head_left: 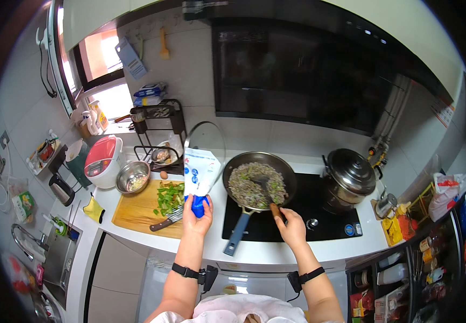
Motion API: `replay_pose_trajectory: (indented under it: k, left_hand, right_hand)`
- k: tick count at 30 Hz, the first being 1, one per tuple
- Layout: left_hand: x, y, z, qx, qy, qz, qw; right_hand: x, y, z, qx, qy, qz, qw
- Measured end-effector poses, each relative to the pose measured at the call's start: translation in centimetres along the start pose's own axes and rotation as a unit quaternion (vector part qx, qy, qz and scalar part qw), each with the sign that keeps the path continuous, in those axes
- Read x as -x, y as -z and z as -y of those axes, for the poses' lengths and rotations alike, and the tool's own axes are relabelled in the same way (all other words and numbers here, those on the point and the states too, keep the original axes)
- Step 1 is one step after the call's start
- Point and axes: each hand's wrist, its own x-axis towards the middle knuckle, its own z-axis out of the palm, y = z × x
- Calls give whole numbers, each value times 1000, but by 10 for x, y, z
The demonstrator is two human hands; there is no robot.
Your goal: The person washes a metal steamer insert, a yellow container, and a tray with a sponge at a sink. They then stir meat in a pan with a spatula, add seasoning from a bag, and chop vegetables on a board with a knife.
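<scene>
My left hand [197, 214] grips the blue lower end of a white and blue plastic packet [202, 173], held upright above the counter beside the pan. My right hand [291, 226] holds the wooden handle of a spatula [266, 189], whose dark blade rests in a frying pan [289, 173] of rice-like food with green bits [249, 181]. Left of the packet, chopped green vegetables [168, 196] and a knife [164, 224] lie on a wooden cutting board [132, 214]. Part of the knife blade is under the greens.
The pan's blue handle [237, 234] juts over the front edge of the black cooktop [313, 202]. A lidded steel pot [350, 173] stands at its right. A steel bowl [132, 177], an egg [164, 175] and a rice cooker [103, 161] are at the left. A glass lid [204, 135] stands behind the packet.
</scene>
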Motion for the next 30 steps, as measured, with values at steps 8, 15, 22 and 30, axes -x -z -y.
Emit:
replay_pose_trajectory:
  k: [8, 15, 22, 30]
  left_hand:
    - [69, 6, 210, -30, 138, 61, 988]
    - [78, 82, 418, -79, 362, 33, 928]
    - [67, 129, 548, -222, 459, 19, 860]
    - [-7, 151, 649, -447, 552, 15, 703]
  right_hand:
    - [64, 149, -49, -250, -53, -44, 966]
    - [63, 279, -123, -232, -96, -104, 962]
    - [91, 348, -206, -61, -249, -83, 963]
    - [69, 412, -321, 54, -367, -145, 917]
